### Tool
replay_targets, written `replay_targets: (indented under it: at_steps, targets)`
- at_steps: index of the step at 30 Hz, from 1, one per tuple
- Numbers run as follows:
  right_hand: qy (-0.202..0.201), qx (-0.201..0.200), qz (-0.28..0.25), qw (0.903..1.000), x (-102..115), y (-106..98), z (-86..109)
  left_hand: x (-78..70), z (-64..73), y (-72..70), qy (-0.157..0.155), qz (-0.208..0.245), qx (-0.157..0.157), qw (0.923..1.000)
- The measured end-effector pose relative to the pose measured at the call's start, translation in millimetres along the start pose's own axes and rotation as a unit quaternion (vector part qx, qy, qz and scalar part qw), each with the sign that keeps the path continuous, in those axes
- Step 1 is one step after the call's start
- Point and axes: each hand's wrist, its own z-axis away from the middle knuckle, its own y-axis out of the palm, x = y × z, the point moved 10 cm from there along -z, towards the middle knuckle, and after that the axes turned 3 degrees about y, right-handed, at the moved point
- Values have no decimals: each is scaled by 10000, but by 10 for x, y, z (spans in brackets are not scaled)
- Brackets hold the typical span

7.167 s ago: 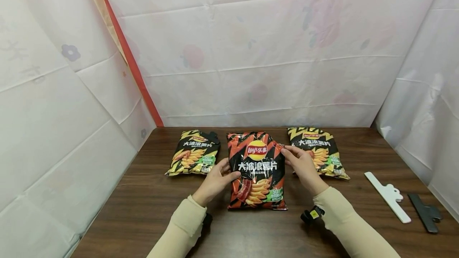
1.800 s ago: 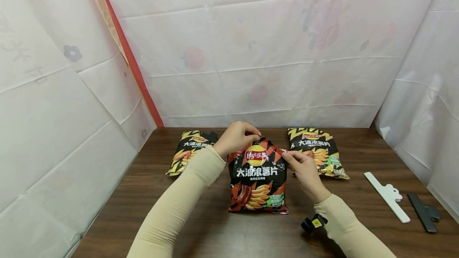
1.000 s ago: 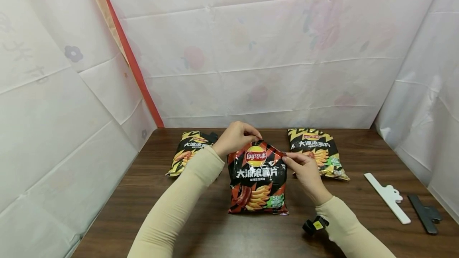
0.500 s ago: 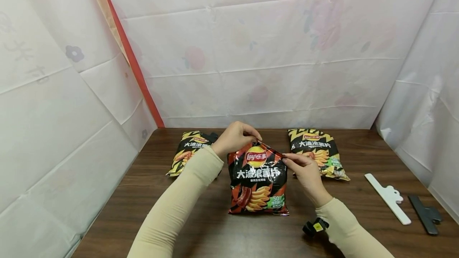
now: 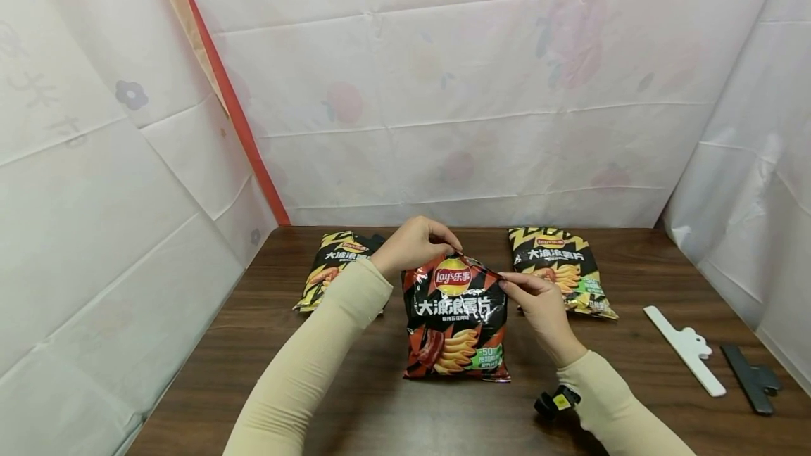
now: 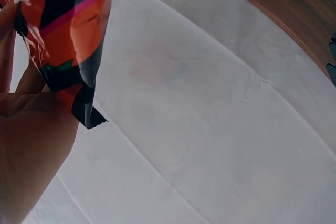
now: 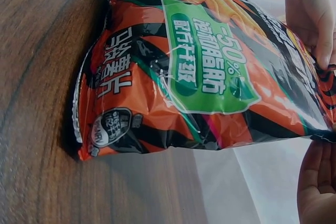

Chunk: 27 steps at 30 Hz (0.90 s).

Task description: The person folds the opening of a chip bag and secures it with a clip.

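A red-and-black bag of chips [image 5: 456, 322] stands upright at the middle of the table in the head view. My left hand [image 5: 415, 243] reaches over from the left and pinches its top edge. At the upper right corner, the thumb and fingers of my right hand [image 5: 543, 308] pinch the bag too. Between the hands the top edge slopes down to the right. The left wrist view has the bag's crumpled back [image 6: 73, 19] beside the left palm [image 6: 37, 135]. In the right wrist view, the bag's bottom seam meets the wooden tabletop.
A yellow-and-black chip bag [image 5: 323, 276] with a black clip [image 5: 375, 241] lies back left, partly behind the left arm. Another yellow-and-black bag [image 5: 564, 266] lies back right. A white clip [image 5: 684, 350] and a black clip [image 5: 750, 378] rest at the right. White sheets wall the table.
Earlier my left hand held the bag's left side; it has since moved up to the top edge. The upper right corner has come down slightly with my right hand. The other bags and clips stayed put.
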Motion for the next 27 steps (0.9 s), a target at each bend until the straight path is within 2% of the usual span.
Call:
replay_targets:
  at_steps: [7,17,27]
  targets:
    - [8,54,8,10000,-3,15,-5,43,3,10,-148,162,35,9998]
    - [62,12,83,9999,-22,7,-12,18,-1,0,-192,126,-103,9997]
    - [79,-44,107,9999,-29,-7,-16,16,2,3,-193,287,-105,9993]
